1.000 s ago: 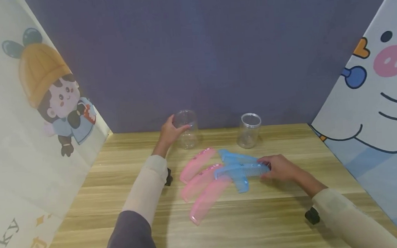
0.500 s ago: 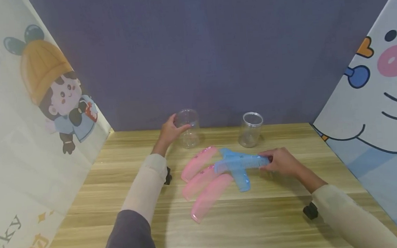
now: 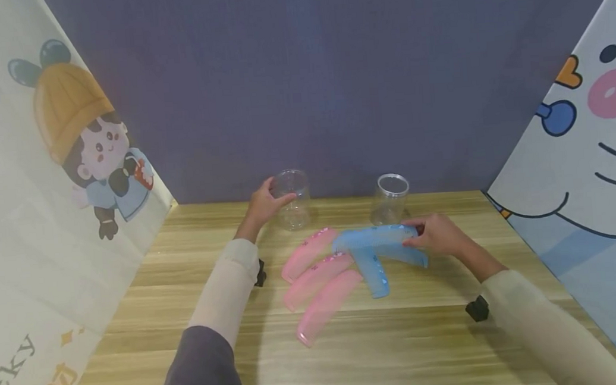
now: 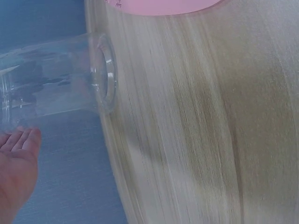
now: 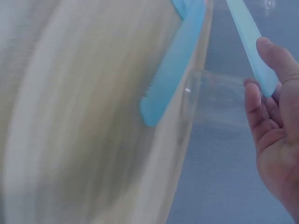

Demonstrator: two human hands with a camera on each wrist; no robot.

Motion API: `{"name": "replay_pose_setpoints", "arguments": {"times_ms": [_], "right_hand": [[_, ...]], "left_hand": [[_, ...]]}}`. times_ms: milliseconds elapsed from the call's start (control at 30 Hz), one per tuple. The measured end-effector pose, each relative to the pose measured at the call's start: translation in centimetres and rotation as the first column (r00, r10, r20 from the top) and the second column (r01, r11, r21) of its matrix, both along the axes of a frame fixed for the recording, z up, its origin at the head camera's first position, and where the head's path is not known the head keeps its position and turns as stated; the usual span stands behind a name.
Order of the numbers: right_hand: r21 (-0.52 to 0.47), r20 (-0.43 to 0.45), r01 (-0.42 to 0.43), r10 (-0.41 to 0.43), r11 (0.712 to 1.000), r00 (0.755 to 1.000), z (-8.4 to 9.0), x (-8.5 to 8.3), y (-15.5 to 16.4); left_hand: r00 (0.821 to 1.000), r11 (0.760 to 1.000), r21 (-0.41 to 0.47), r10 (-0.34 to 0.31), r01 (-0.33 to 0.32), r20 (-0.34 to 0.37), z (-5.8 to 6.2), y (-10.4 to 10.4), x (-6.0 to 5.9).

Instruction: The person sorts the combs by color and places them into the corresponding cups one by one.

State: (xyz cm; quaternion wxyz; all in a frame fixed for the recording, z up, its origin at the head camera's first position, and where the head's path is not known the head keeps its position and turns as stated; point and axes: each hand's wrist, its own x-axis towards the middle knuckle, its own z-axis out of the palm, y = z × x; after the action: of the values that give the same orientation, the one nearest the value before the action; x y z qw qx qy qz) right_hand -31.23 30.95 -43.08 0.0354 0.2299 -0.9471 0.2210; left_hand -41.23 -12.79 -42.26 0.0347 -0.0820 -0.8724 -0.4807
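Right now your right hand (image 3: 438, 235) pinches one end of a blue comb (image 3: 375, 237), lifted just clear of the wooden table (image 3: 415, 340) and held roughly level in front of the right-hand clear jar (image 3: 389, 199). Your left hand (image 3: 262, 206) is curled round the left-hand clear jar (image 3: 290, 199), which stands upright at the back of the table.

Two more blue combs (image 3: 373, 266) lie beneath the lifted one, crossing each other, and three pink combs (image 3: 319, 278) lie fanned out just beside them, the nearest touching the blue pile.

Judging from the grip, your hold is only at the comb's tip, so the long free end could sag or swing and knock the empty right-hand jar, which nothing steadies; a light jar like that would likely tip. The comb's teeth could also snag the blue comb under it and drag the pile. The right wrist view shows the comb resting against your fingertips (image 5: 268, 60) rather than deep in the palm, so a slip looks possible.
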Motion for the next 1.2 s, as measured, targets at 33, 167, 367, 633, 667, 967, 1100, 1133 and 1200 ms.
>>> {"name": "replay_pose_setpoints", "arguments": {"times_ms": [33, 167, 367, 633, 667, 967, 1100, 1133, 1200], "right_hand": [[0.000, 0.005, 0.003, -0.003, 1.000, 1.000, 0.3, -0.1, 0.0], [-0.013, 0.011, 0.005, -0.005, 1.000, 1.000, 1.7, -0.8, -0.4], [-0.053, -0.035, 0.014, -0.016, 0.999, 0.999, 3.9, -1.9, -1.3], [-0.037, -0.121, 0.011, -0.016, 0.999, 0.993, 5.8, -3.4, -2.3], [-0.042, -0.125, 0.013, -0.018, 0.999, 0.992, 6.1, -3.5, -2.5], [-0.086, -0.060, 0.137, -0.142, 0.987, 0.988, 8.1, -4.6, -4.3], [-0.111, -0.007, 0.192, -0.194, 0.975, 0.981, 8.4, -5.3, -5.3], [-0.121, 0.007, 0.201, -0.202, 0.972, 0.979, 8.4, -5.5, -5.5], [-0.132, 0.029, 0.214, -0.212, 0.968, 0.977, 8.3, -5.8, -6.0]], "left_hand": [[1.000, 1.000, 0.000, 0.000, 0.000, 0.002, 0.0, 0.0, 0.0], [1.000, 1.000, 0.005, -0.001, 0.001, 0.005, 0.0, -0.2, -0.1], [1.000, 1.000, 0.007, -0.007, 0.007, 0.007, 0.2, -0.3, -0.1], [1.000, 1.000, -0.021, -0.017, 0.017, 0.012, 0.1, -0.2, 0.0], [1.000, 1.000, -0.022, -0.019, 0.019, 0.012, 0.1, -0.2, 0.0], [0.999, 0.999, -0.008, -0.036, 0.036, 0.009, 0.2, -0.2, -0.3], [1.000, 0.999, -0.013, -0.029, 0.029, 0.011, 0.1, -0.3, -0.3], [1.000, 0.999, -0.017, -0.027, 0.027, 0.014, 0.1, -0.3, -0.3], [1.000, 0.999, -0.025, -0.021, 0.021, 0.017, -0.1, -0.2, -0.2]]}}
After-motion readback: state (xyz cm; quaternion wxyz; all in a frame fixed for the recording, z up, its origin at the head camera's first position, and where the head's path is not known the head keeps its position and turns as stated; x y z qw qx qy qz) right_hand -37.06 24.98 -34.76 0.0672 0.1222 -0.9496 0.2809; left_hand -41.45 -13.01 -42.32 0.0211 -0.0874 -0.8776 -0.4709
